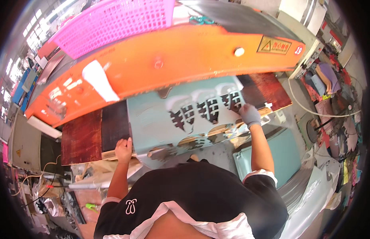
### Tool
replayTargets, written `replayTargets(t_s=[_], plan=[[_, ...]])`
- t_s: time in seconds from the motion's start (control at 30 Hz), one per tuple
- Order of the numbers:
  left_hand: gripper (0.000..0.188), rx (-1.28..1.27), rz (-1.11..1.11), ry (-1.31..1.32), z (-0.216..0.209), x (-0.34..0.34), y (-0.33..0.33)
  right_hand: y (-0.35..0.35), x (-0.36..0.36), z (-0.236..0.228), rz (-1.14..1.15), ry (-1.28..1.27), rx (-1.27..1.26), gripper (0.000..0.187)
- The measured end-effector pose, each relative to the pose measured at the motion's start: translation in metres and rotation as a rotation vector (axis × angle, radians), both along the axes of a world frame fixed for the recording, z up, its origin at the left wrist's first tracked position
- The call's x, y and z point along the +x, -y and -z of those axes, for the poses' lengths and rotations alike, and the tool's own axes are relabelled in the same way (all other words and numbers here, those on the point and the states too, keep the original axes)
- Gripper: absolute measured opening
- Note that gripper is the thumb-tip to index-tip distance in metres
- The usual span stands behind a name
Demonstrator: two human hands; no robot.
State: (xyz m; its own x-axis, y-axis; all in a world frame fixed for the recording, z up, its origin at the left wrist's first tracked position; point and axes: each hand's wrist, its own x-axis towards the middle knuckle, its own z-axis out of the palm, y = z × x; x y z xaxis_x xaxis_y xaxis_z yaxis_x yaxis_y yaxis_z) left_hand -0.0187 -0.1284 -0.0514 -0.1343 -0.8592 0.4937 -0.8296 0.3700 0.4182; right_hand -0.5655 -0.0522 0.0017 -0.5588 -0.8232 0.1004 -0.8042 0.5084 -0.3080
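A pale teal sheet [147, 109] lies over the board under the orange press beam, its near edge ragged and hanging over the front. Three dark, slotted cut-out patterns [209, 110] run across it in a row. My bare left hand [123, 150] is at the sheet's near left edge, fingers curled and thumb along the edge. My right hand [250, 115], in a grey glove, is closed beside the rightmost pattern at the sheet's right side. What its fingers hold is hidden and slightly blurred.
The orange press beam [185, 49] spans above the dark red board [81, 137]. A pink plastic basket [117, 28] stands on top of the machine. Below my right arm is a stack of teal sheets [280, 153]. Piled scraps [332, 91] and a pale hose [308, 109] lie right.
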Motion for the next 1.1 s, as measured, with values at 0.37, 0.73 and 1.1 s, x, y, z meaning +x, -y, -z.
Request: replayTargets(t_s=[0.37, 0.73, 1.1], plan=[[0.031, -0.165, -0.12, 0.08, 0.038, -0.003, 0.019, 0.039, -0.048, -0.005, -0.373, 0.73, -0.723, 0.023], [0.026, -0.174, -0.136, 0.129, 0.033, -0.002, 0.032, 0.03, -0.084, 0.07, -0.214, -0.245, -0.271, 0.034], [0.039, -0.035, -0.213, 0.117, 0.045, 0.006, 0.033, 0.004, -0.085, 0.075, -0.246, -0.118, -0.235, 0.036]])
